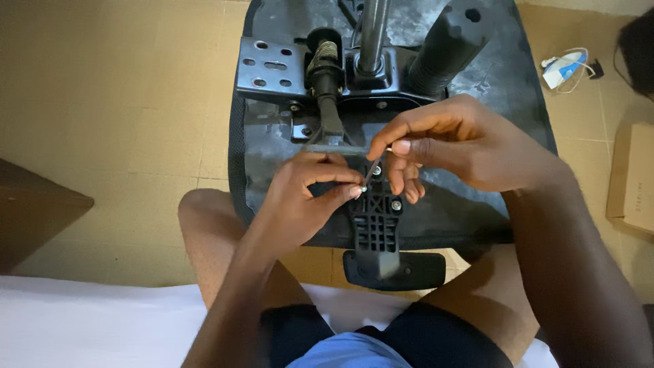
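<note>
An upturned black office chair seat (272,136) lies on the floor between my knees, with its metal mechanism plate (272,68) and gas-lift column (373,34) pointing up. A black plastic armrest bracket (376,228) is fixed to the seat's near edge with screws (396,204). My left hand (306,201) pinches the lower end of a thin hex key (371,174) at the bracket. My right hand (449,146) grips the key's upper end from above, fingers curled over the bracket's top.
Tiled floor surrounds the seat. A cardboard box (633,177) stands at the right edge, and a white charger with cable (564,68) lies beyond it. A dark wooden piece (34,204) sits at left. White bedding (88,320) runs under my legs.
</note>
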